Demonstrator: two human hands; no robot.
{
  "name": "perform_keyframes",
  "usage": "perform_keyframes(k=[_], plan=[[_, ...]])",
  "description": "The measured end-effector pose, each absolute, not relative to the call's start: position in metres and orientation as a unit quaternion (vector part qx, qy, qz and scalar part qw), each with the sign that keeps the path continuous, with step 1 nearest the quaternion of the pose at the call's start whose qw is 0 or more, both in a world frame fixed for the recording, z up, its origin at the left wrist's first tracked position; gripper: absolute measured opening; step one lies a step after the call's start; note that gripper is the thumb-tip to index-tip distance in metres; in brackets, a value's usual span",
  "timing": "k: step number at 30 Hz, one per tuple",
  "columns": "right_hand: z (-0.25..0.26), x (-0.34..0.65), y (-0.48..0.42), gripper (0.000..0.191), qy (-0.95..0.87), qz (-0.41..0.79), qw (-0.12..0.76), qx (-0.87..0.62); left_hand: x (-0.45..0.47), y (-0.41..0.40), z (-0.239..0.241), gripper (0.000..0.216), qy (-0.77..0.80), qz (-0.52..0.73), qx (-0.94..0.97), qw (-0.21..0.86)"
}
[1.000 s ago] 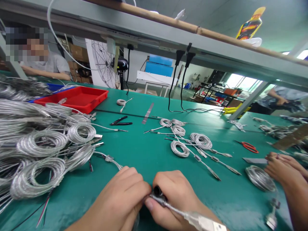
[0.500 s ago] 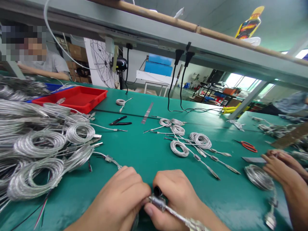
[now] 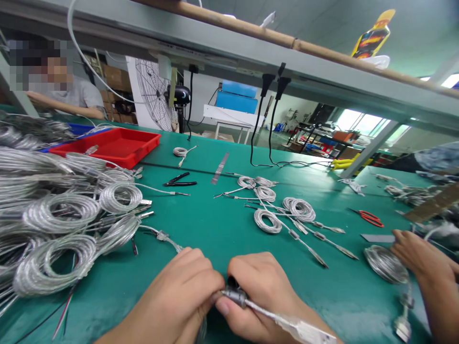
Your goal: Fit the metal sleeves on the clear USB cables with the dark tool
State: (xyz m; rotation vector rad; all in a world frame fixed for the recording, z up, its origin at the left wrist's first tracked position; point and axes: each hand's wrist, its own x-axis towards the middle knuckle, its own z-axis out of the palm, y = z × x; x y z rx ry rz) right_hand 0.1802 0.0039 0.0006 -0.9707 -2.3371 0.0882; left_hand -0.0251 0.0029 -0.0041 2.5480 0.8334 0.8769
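Observation:
Low in the middle of the view, my left hand [image 3: 179,294] is closed on a clear-jacketed USB cable [image 3: 265,313], pinching it at the left end of its dark cylindrical core [image 3: 234,296]. My right hand [image 3: 263,294] is curled around the core, with the thumb beneath it. A round black hollow end [image 3: 233,282] shows between the right fingers; the rest of that object is hidden. The cable's USB plug [image 3: 310,332] sticks out to the lower right, across my right wrist. Near my left knuckles, another stretch of cable with a clear-covered core [image 3: 163,236] runs down behind the hand.
Coiled cables [image 3: 57,258] pile up at left, beside a red tray [image 3: 143,148]. Black-handled cutters [image 3: 181,180], a metal strip [image 3: 220,168] and several coils [image 3: 267,221] lie ahead. At right are orange-handled scissors [image 3: 371,218] and a co-worker's hand [image 3: 412,251] near a blade [image 3: 376,238].
The USB plug end has swung outward to the right and into view. The core has turned slightly in my fingers. At right, the co-worker's hands have parted, and one shows near the blade.

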Motion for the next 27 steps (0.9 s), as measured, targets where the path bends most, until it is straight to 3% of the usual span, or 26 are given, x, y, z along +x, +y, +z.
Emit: perform_keyframes(k=[9, 19, 27], plan=[[-0.001, 0.179, 0.007, 0.056, -0.866, 0.004, 0.278, -0.416, -0.021, 0.005, 0.007, 0.021, 0.32, 0.349, 0.874, 0.108], [-0.003, 0.175, 0.001, 0.041, -0.801, -0.011, 0.344, -0.49, -0.009, 0.0, -0.017, 0.038, 0.356, 0.372, 0.851, -0.103], [-0.003, 0.169, -0.004, 0.055, -0.82, -0.026, 0.431, -0.375, -0.016, -0.001, -0.009, 0.026, 0.28, 0.445, 0.85, -0.014]])
